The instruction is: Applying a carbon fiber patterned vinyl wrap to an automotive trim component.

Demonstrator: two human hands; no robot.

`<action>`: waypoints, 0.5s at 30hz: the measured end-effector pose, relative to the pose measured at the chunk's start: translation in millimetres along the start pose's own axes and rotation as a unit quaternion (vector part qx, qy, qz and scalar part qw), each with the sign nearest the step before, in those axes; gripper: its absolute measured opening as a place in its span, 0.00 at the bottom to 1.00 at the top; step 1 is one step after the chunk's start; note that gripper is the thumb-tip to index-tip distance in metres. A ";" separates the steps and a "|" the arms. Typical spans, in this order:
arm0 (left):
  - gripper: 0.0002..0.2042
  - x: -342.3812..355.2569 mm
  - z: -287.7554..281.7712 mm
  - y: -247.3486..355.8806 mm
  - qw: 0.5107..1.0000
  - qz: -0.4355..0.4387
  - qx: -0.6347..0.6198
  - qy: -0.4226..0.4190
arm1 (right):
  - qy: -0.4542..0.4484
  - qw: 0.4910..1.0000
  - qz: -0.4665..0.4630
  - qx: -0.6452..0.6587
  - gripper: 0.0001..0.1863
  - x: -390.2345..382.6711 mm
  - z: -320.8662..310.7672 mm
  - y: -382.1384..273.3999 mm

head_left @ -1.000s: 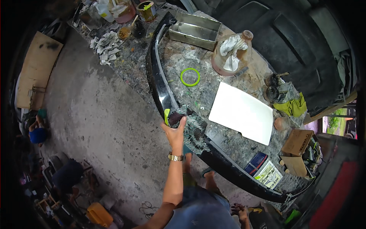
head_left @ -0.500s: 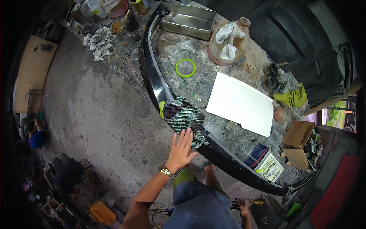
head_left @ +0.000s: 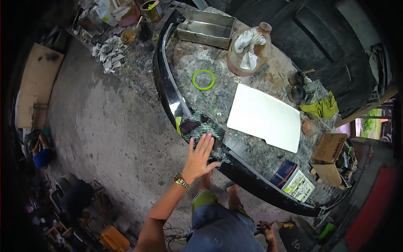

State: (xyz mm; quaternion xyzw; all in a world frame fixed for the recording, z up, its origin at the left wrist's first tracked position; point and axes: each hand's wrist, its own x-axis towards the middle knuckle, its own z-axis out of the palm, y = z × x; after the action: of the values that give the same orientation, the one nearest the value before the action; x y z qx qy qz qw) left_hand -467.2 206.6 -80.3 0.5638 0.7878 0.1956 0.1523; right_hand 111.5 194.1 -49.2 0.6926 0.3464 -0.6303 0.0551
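The left hand [head_left: 199,161] lies flat, its grip unclenched, fingers spread over the patterned woven patch [head_left: 197,121] on the black curved strip [head_left: 252,180] along the near edge of the desk [head_left: 218,101]. The right hand [head_left: 265,229] hangs by the person's side; whether its grip holds anything, I cannot tell.

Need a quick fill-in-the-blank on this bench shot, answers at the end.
1. The left hand on the woven patch has a gold-coloured ____ on its wrist.
2. The curved strip beneath the patch is ____ in colour.
3. The large flat sheet is ____ in colour.
4. The open box is made of ____.

Missing words: watch; black; white; cardboard.
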 end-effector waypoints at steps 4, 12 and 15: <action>0.44 10.8 -12.3 -16.8 0.999 0.046 0.028 -0.007 | -0.007 0.999 0.032 0.011 0.20 0.9 4.1 6.7; 0.40 15.4 -30.9 -41.8 0.992 0.088 0.080 -0.032 | -0.150 0.902 -0.100 -0.391 0.14 -41.8 79.3 -138.9; 0.40 27.3 -49.4 -52.9 0.986 0.102 0.126 -0.049 | -0.177 0.867 -0.288 -0.365 0.15 -84.4 154.6 -264.2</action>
State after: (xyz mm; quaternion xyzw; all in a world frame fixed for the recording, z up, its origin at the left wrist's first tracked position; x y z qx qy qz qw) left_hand -542.4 210.5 -62.9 0.6648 0.7360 0.0814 0.0983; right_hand -159.8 279.4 92.1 0.3696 0.7204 -0.5584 0.1805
